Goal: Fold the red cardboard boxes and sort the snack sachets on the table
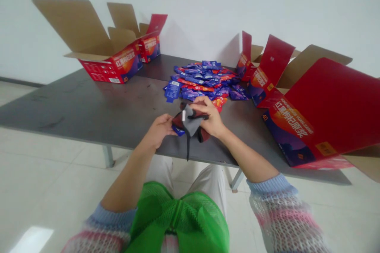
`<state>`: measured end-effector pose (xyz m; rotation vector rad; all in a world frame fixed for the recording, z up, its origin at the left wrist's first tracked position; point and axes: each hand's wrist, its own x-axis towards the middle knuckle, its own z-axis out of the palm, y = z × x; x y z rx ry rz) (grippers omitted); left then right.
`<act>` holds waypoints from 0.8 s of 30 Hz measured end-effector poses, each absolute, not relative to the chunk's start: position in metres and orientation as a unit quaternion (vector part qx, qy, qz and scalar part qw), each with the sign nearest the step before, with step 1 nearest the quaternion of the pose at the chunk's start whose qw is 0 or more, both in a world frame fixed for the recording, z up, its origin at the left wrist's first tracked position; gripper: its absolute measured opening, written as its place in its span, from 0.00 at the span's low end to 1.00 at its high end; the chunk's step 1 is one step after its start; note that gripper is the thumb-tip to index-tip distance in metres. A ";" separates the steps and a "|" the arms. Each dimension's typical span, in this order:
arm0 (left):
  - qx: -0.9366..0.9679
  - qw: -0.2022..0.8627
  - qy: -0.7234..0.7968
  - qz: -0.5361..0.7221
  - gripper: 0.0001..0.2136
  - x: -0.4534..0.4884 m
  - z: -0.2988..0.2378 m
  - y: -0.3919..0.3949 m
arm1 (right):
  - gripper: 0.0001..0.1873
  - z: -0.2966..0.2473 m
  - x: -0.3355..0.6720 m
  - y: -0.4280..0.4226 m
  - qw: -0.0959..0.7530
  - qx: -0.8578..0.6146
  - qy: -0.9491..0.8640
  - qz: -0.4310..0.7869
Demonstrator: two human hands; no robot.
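Both my hands meet at the near edge of the dark grey table (89, 106), closed on a small dark red and grey fabric pouch (191, 123) with a black cord hanging down. My left hand (158, 129) grips its left side, where a blue sachet peeks out. My right hand (209, 116) pinches the pouch's top from the right. Just beyond my hands lies a pile of blue and red sachets (204, 81).
Two open red cartons (118, 65) stand at the table's far left. Several more open red cartons (299, 126) crowd the right side. A green mesh bag (178, 221) lies in my lap. A white wall rises behind the table, with pale floor tiles below.
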<state>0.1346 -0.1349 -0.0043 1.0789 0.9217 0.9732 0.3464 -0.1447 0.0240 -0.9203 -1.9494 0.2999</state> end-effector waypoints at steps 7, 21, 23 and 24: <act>0.544 0.615 0.422 0.384 0.11 0.132 -0.004 -0.135 | 0.28 0.016 0.348 -0.142 0.271 -0.414 -0.865 0.077; 0.534 0.557 0.468 0.431 0.13 0.136 -0.008 -0.138 | 0.16 0.009 0.369 -0.111 0.370 -0.527 -0.757 0.112; 0.559 0.495 0.484 0.457 0.12 0.136 -0.014 -0.141 | 0.17 0.013 0.376 -0.108 0.488 -0.472 -0.710 0.190; 0.573 0.464 0.494 0.460 0.11 0.136 -0.016 -0.142 | 0.18 0.016 0.379 -0.109 0.532 -0.441 -0.690 0.217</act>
